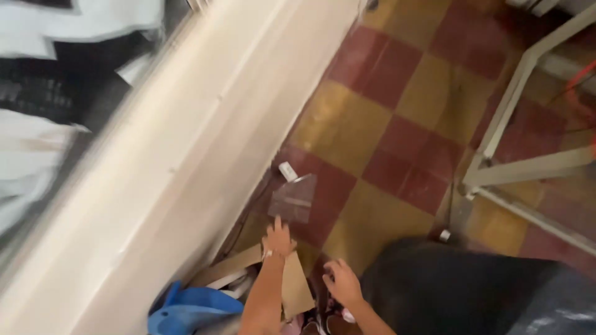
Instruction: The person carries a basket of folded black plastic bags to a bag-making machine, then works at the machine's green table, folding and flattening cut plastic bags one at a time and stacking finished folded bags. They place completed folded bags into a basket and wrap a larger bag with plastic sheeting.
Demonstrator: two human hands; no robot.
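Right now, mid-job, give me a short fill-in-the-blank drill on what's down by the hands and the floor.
1. The left hand reaches toward a clear plastic ____ lying on the floor.
2. The tiled floor is a checker of red and ____ squares.
3. A brown cardboard piece lies between the two ____.
4. The crumpled item at the bottom left is coloured ____.

Missing words: bag; yellow; hands; blue

Wall blocks left; tiled floor open ahead
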